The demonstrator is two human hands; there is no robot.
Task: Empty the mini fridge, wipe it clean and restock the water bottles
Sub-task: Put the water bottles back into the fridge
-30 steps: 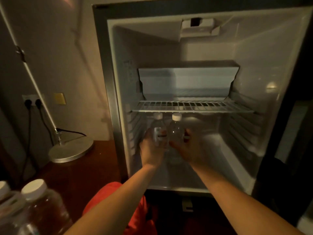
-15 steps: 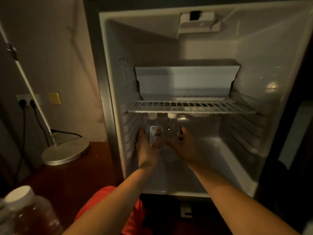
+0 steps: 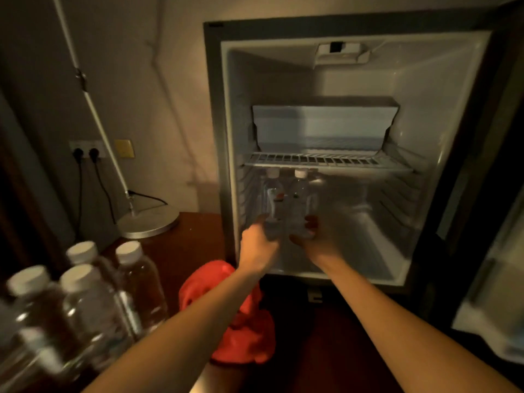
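2 clear white-capped bottles upright under fridge shelf; hands loosely cupping bases.

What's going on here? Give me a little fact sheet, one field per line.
fridge: open white mini fridge, wire shelf bare
inside: two clear white-capped water bottles upright side by side under that shelf
left hand: at the left bottle's base
right hand: at the right bottle's base
waiting: four more capped bottles at lower left
cloth: crumpled red cloth below the forearms
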